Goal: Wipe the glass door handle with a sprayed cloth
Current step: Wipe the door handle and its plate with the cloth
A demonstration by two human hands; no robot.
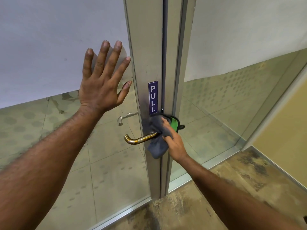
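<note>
Head view: handle (140, 139) jutting from door stile (149, 63), just below PULL sign (153, 97), long axis level and running left from its root on the stile to a curled free end over the glass (66, 155). Right hand (172, 140) nearer by far, clamped on grey cloth (157, 146) at the root of the handle, fingers (166, 123) folded over the cloth's top, a loose tail of cloth hanging below the bar. Bare, tarnished length of handle lying wholly left of the grip, so the likely next stroke slides leftward along the bar toward the curl. Something green and black (174, 124) tucked behind the right hand; cannot tell what. Left hand (103, 77) well apart, up and left of the handle, flat and splayed against the glass, holding nothing, forearm stretched straight, probably bracing the door. Right forearm reaching in from lower right, wrist bent slightly inward toward the stile.
</note>
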